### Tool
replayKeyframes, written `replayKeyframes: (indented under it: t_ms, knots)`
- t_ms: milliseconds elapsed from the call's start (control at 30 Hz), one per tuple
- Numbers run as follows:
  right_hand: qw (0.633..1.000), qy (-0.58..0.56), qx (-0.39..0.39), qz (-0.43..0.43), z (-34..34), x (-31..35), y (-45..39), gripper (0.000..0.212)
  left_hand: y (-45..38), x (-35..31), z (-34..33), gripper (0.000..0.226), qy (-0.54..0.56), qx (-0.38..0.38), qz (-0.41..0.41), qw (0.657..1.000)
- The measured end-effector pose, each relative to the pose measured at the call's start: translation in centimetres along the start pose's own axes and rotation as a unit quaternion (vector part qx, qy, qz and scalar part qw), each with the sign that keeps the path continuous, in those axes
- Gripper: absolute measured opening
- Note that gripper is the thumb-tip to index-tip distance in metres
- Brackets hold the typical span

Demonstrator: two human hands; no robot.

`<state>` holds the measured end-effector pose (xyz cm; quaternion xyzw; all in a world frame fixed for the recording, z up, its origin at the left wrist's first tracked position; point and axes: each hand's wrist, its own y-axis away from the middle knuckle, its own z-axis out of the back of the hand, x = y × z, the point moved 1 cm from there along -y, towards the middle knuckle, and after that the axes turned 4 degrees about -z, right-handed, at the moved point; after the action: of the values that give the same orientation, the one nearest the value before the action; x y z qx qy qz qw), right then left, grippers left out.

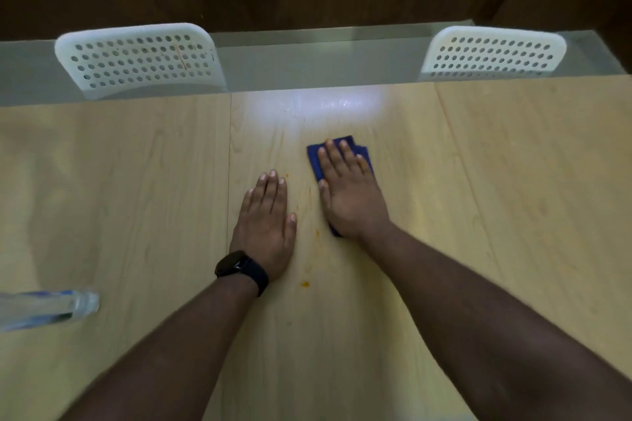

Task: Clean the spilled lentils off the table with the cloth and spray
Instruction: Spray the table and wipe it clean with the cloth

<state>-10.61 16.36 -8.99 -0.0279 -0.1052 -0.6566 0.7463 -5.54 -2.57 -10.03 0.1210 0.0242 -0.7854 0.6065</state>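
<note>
On the surface (478,181), the right hand (352,202) presses flat on the cloth (345,143), wiping; left hand (266,229) rests flat. Next, sweep toward the orange lentil bits (305,284).

Two chairs (140,58) – one cloth (342,161) – one bottle (48,309)

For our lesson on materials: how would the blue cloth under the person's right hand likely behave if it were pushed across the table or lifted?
The cloth lies folded flat under the open right hand, so it is probably soft and would droop if lifted. Pushed, it should slide over the smooth table, though it may bunch at the edges.
</note>
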Motion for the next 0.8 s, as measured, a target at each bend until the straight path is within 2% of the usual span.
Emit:
replayKeyframes:
  t_ms: [133,267,367,500,633,733,800]
  knots:
    - [0.998,-0.002,0.019,0.068,-1.2,2.4,9.4,0.064,3.4,-1.1,-0.6,0.074,0.014,-0.005,0.013,1.000]
    - [0.994,0.014,0.034,0.103,-0.9,-1.5,17.6,0.063,6.4,-2.0,-1.2,0.074,0.023,-0.010,0.027,0.999]
    - [0.999,0.023,0.019,0.028,-0.4,-4.7,17.1,0.062,8.2,-2.4,-1.7,0.073,0.025,-0.009,0.028,0.999]
    - [0.998,0.011,-0.018,-0.055,-0.6,-2.8,12.2,0.064,8.3,-2.2,-1.7,0.071,0.017,-0.027,0.028,0.999]
    - [1.000,-0.002,-0.011,-0.022,-2.2,2.1,13.2,0.065,8.2,-2.2,-1.7,0.070,0.040,-0.042,0.023,0.998]
    - [1.000,-0.006,0.012,0.022,-2.8,4.1,19.2,0.064,8.4,-2.0,-1.5,0.068,0.045,-0.046,0.022,0.998]
    - [0.998,0.003,0.029,0.055,-2.8,3.2,24.2,0.064,8.6,-2.3,-1.4,0.066,0.040,-0.046,0.024,0.998]
